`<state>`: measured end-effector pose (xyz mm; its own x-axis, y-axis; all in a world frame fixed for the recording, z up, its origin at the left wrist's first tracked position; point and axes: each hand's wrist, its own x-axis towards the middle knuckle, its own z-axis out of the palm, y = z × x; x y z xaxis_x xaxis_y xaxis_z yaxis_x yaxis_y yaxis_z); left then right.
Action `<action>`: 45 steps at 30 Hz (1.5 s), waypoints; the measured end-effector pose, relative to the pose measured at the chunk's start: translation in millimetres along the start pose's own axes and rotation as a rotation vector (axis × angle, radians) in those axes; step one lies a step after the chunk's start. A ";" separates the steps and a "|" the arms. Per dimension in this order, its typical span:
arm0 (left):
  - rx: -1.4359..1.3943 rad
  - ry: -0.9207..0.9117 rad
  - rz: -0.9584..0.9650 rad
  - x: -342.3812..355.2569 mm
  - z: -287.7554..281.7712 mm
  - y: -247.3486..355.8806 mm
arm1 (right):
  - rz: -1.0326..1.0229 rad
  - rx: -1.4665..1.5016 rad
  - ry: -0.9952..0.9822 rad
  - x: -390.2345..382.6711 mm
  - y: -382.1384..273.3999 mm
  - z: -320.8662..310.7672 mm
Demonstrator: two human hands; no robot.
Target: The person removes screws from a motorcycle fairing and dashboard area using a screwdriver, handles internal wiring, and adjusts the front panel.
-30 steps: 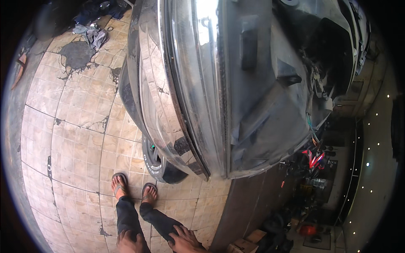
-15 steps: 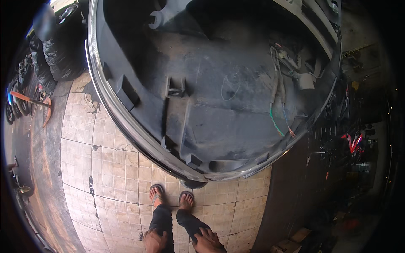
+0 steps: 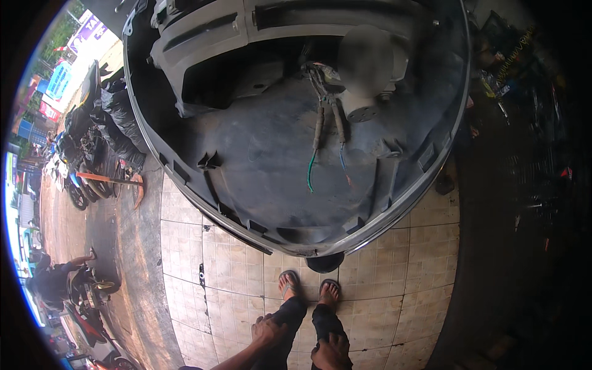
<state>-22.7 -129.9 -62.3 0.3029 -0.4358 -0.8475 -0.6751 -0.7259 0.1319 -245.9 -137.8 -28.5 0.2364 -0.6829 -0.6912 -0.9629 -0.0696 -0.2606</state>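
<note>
My left hand (image 3: 267,330) rests on my left thigh, fingers loosely spread over the dark trousers. My right hand (image 3: 330,349) lies on my other thigh, also open, holding nothing. Beyond my sandalled feet (image 3: 288,283) is a large, hollow dark grey plastic vehicle body part (image 3: 246,160) with a curved rim and a black rounded piece (image 3: 324,263) beneath its near edge. Inside it hang loose wires with green (image 3: 310,176) and blue ends, beside a grey cylindrical fitting (image 3: 361,108); a blurred patch covers part of that area.
On the left, motorbikes (image 3: 86,277), black plastic bags (image 3: 123,123) and an orange-handled tool (image 3: 105,178) stand along the paved edge by a street with banners. A person (image 3: 49,277) is at a motorbike there. Dark, indistinct clutter (image 3: 524,123) fills the right side.
My view has swung round: the part's hollow inside and wires now face me, and more street shows on the left. Feet and hands appear further right, both hands still on my legs.
</note>
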 end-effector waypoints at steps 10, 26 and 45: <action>0.008 0.049 0.021 -2.4 -7.0 10.7 | 0.001 0.027 -0.069 1.2 -1.6 -13.5; -0.185 0.142 0.166 -90.3 -29.9 16.7 | -0.227 -0.160 -0.114 -28.1 -0.3 -51.1; -0.803 0.179 -0.133 -84.1 -157.4 -142.7 | 0.363 0.811 -0.026 -36.9 0.6 -268.8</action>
<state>154.1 -73.4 71.0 0.4947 -0.3484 -0.7962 0.0386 -0.9064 0.4206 -290.1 -308.1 178.0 -0.0534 -0.5449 -0.8368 -0.5933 0.6914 -0.4123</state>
